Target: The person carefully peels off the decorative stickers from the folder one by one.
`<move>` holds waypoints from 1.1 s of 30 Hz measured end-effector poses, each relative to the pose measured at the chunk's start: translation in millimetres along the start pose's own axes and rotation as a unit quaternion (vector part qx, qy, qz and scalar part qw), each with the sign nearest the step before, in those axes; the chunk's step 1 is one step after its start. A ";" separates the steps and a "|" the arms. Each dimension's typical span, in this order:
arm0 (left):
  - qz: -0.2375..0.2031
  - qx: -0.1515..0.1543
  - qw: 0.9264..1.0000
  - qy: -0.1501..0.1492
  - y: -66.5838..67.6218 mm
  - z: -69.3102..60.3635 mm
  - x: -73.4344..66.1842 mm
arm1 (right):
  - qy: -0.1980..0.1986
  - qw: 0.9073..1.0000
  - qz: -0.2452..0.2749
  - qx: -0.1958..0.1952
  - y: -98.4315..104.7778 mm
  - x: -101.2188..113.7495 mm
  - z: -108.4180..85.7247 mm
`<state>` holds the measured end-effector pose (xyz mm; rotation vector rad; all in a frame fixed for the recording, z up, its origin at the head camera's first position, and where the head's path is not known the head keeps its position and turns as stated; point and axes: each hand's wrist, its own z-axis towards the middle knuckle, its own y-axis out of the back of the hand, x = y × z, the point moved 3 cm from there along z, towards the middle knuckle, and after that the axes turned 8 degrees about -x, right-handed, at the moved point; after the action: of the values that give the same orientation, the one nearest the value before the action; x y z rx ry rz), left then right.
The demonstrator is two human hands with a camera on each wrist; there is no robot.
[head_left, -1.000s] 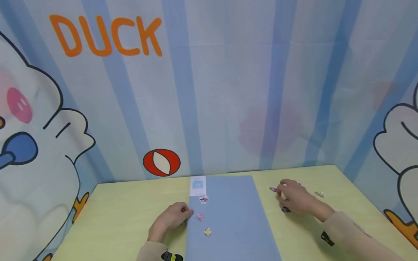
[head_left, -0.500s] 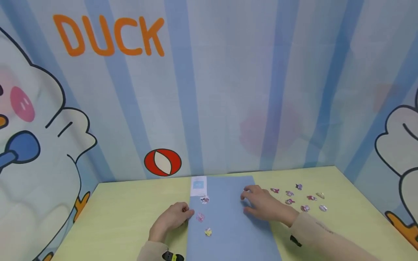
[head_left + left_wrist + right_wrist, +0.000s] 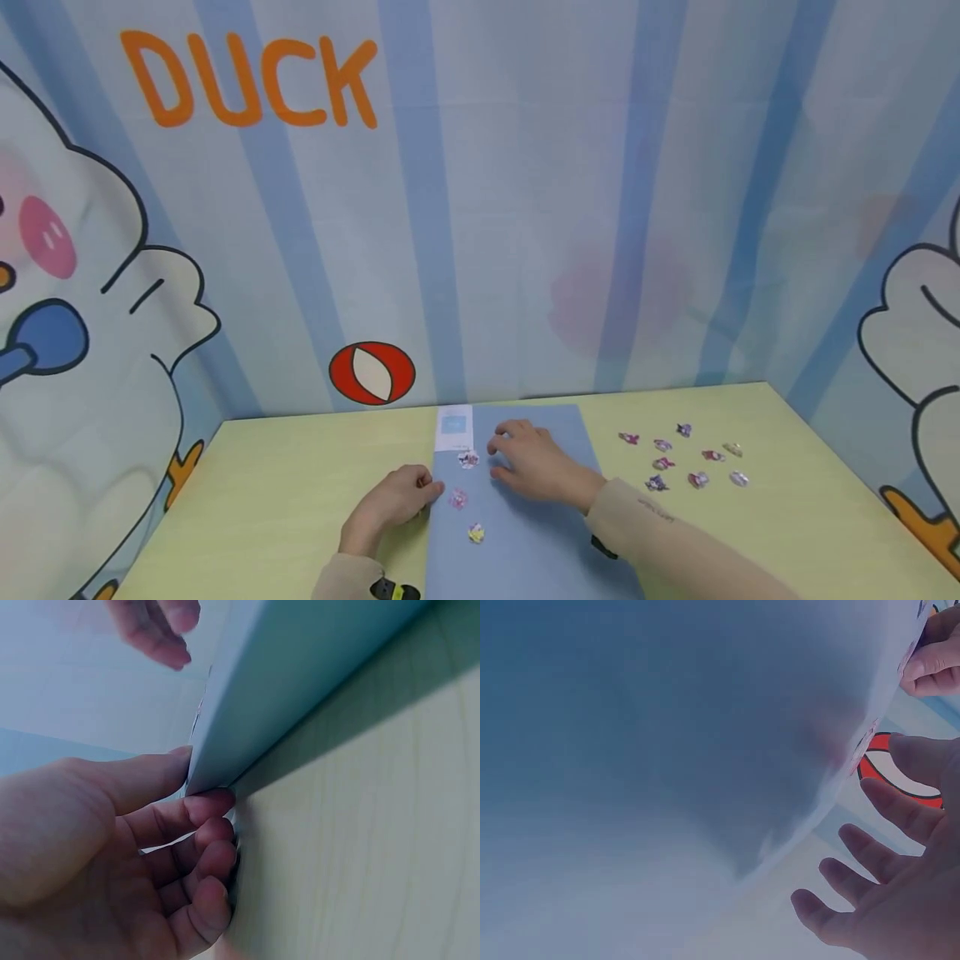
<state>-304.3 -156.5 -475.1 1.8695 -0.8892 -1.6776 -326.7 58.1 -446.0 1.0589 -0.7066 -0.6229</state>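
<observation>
My left hand (image 3: 399, 502) pinches the left edge of a blue board (image 3: 543, 533). In the left wrist view, its thumb (image 3: 154, 778) lies on the top face and its index finger (image 3: 210, 802) curls at the side edge, near the table. Above the board's upper half hovers my right hand (image 3: 542, 460), fingers spread, with nothing visible between them. Just left of its fingertips is a white sticker (image 3: 468, 459) on the board. Below that lie a pink sticker (image 3: 458, 498) and a yellow sticker (image 3: 476, 533), near the left edge.
Several loose cartoon stickers (image 3: 663, 463) are scattered on the pale yellow table (image 3: 300, 500), right of the board. A white card (image 3: 454, 427) covers the board's top left corner. Behind the table hangs a striped blue backdrop (image 3: 517, 208).
My right hand has moved left from the loose stickers to above the board, uncovering those stickers. My left hand stays at the board's edge.
</observation>
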 end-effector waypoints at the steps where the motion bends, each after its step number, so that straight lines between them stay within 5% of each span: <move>1: -0.001 0.000 1.000 0.000 0.3 -0.3 0.2 | -0.002 1.000 -0.005 0.000 -1.8 1.7 3.0; 14: 0.001 0.001 1.000 -0.017 1.1 -1.4 -0.5 | -0.068 0.998 0.000 0.009 -20.1 9.8 24.9; 33: 0.004 0.001 1.000 -0.012 0.5 0.7 0.4 | -0.093 0.995 0.021 -0.016 -23.7 15.9 38.9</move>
<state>-305.1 -157.1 -475.1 1.8471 -0.9080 -1.6985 -349.6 16.0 -452.2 0.9626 -0.8758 -0.6996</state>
